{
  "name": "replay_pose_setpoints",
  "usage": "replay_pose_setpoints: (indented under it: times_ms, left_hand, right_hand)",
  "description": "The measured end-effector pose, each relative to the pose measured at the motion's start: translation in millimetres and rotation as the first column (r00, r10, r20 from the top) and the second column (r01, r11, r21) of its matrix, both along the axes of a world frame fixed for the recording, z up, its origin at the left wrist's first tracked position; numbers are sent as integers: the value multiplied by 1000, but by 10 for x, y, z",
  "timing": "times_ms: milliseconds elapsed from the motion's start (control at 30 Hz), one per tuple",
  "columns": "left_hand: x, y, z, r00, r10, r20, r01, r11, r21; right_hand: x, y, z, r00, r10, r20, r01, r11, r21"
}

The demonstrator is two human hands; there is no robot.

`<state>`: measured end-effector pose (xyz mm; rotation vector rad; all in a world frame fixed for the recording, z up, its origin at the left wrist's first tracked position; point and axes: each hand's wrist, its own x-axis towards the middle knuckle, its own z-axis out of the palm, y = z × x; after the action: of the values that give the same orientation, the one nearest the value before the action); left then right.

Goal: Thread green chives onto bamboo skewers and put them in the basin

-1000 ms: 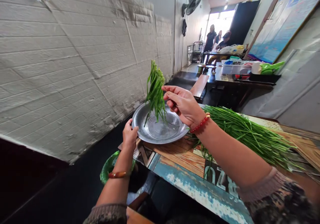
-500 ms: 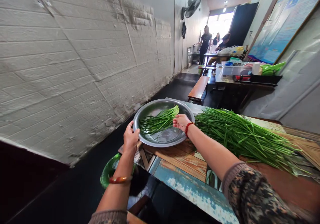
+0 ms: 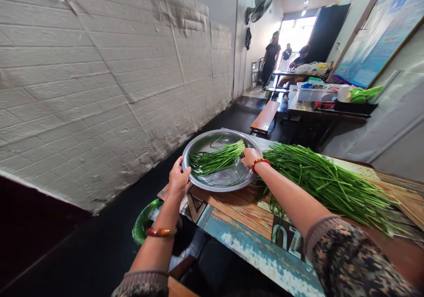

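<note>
A wide metal basin [image 3: 202, 181] sits at the table's far left end, with a bundle of garlic chives [image 3: 220, 158] lying in it, pale cut ends toward the right. My left hand [image 3: 179, 176] is closed on the basin's left rim, thumb on top. Over the right rim, my right hand [image 3: 251, 157] reaches into the basin, close to the bundle's pale ends. Its fingers are curled, and what they hold, if anything, is hidden. A large heap of garlic chives [image 3: 326, 184] spreads over the table to the right, partly behind my right forearm.
The worn wooden table [image 3: 245, 215] has a peeling blue edge. Below it on the left stands a green-lined bin [image 3: 143, 226]. A white brick-patterned wall [image 3: 109, 107] runs along the left. Beyond are a bench [image 3: 265, 116], a loaded second table [image 3: 298, 107] and several people.
The view has shifted slightly. My right hand has moved from above the bundle's cut ends down toward the basin's right side. My left hand keeps its hold on the rim.
</note>
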<state>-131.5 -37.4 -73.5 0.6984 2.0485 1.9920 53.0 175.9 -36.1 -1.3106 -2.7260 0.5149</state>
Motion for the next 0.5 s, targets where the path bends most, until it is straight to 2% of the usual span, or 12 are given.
replay_pose_setpoints:
  times_ms: [167, 233, 300, 400, 500]
  left_hand:
    - [39, -41, 63, 996, -14, 89, 14, 1000, 0]
    - [44, -69, 64, 994, -27, 110, 25, 999, 21]
    - [35, -108, 48, 991, -41, 126, 36, 998, 48]
    - [35, -189, 39, 992, 34, 118, -43, 996, 72]
    - [169, -254, 157, 978, 206, 39, -209, 965, 158]
  right_hand:
    - [116, -33, 208, 999, 40, 9, -40, 997, 70]
    - [305, -21, 320, 997, 45, -63, -37, 993, 115]
    - [607, -10, 409, 974, 36, -225, -11, 994, 112]
    - [1219, -21, 464, 839, -63, -540, 44, 998, -48]
    - [1868, -107, 419, 675, -201, -710, 100, 978, -182]
